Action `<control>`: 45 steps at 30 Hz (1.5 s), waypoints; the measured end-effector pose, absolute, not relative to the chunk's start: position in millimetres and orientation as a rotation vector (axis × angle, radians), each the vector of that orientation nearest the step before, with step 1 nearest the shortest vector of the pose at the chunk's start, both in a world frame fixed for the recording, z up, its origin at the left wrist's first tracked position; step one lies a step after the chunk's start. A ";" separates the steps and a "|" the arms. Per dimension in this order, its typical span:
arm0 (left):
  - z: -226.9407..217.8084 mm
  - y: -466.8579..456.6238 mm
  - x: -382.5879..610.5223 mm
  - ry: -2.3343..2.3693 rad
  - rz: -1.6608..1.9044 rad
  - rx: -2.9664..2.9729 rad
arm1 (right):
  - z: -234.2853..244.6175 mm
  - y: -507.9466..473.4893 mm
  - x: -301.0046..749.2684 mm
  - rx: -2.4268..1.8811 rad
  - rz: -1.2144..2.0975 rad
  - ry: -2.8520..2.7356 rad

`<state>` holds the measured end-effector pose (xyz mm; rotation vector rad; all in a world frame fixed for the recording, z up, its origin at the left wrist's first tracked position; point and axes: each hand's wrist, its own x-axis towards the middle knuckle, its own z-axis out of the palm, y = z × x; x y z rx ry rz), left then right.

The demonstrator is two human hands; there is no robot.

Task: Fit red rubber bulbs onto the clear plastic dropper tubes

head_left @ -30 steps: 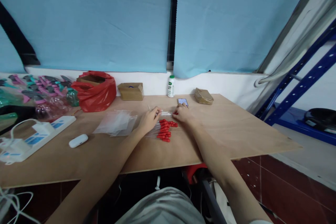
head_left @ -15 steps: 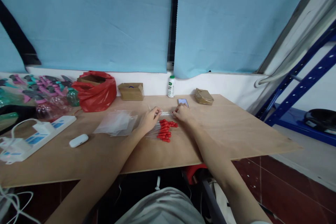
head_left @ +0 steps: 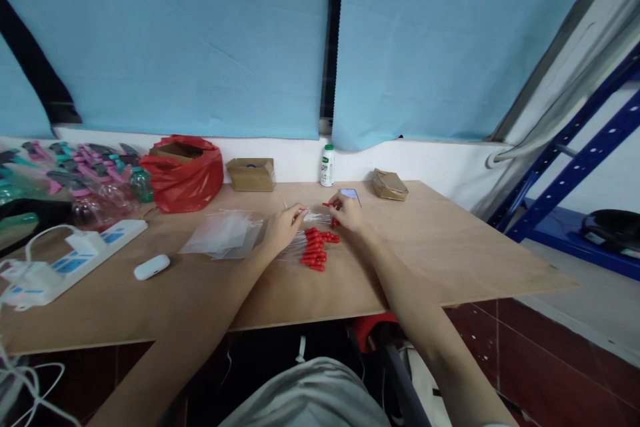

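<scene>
My left hand (head_left: 283, 228) is closed in a pinch on a thin pale tube (head_left: 285, 205), whose end pokes up behind the fingers. Facing it, my right hand (head_left: 349, 215) pinches a small red rubber bulb (head_left: 327, 204) that points left. Several thin clear tubes (head_left: 316, 217) lie on the table between the hands. Below them is a pile of droppers with red bulbs (head_left: 314, 252), their clear stems pointing left. A few other red bulbs sit by my right fingers, partly hidden. Clear plastic bags (head_left: 220, 235) lie flat left of my left hand.
Along the wall stand a red plastic bag (head_left: 185, 180), an open cardboard box (head_left: 251, 175), a white bottle (head_left: 327, 167) and a taped parcel (head_left: 389, 185). A phone (head_left: 352, 195) lies behind my right hand. Left are a power strip (head_left: 113, 235), white case (head_left: 151, 267) and spray bottles (head_left: 83, 203).
My right hand has lifted slightly from the tubes, and a red bulb now shows between its fingers. My left hand has hardly moved.
</scene>
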<state>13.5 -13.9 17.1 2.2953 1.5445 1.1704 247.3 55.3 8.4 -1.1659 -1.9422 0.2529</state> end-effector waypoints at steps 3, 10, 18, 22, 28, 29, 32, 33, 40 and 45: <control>15.9 -12.2 13.0 1.539 1.192 2.338 | 11.6 47.2 235.9 -0.946 0.350 -1.936; 16.2 -11.4 13.5 1.361 1.343 2.248 | 22.2 22.5 213.6 -0.736 0.523 -1.929; 17.7 -12.0 15.6 1.264 1.396 2.139 | 27.3 17.0 215.4 -0.741 0.562 -1.904; 17.7 -11.9 16.1 1.260 1.404 2.123 | 25.4 18.2 213.9 -0.723 0.585 -1.893; 16.5 -9.7 15.7 1.247 1.416 2.090 | 23.6 19.2 212.1 -0.704 0.597 -1.876; 15.7 -8.5 15.1 1.247 1.416 2.085 | 23.6 19.1 212.2 -0.701 0.606 -1.874; 12.2 -3.3 12.5 1.240 1.437 2.073 | 23.6 19.0 212.7 -0.694 0.660 -1.862; 10.8 -1.3 11.5 1.241 1.442 2.078 | 23.4 19.2 212.9 -0.693 0.679 -1.859; 6.0 5.2 7.1 1.239 1.435 2.182 | 20.7 20.8 214.5 -0.732 0.696 -1.839; 7.6 3.4 6.8 1.259 1.408 2.233 | 18.7 21.1 213.6 -0.725 0.711 -1.825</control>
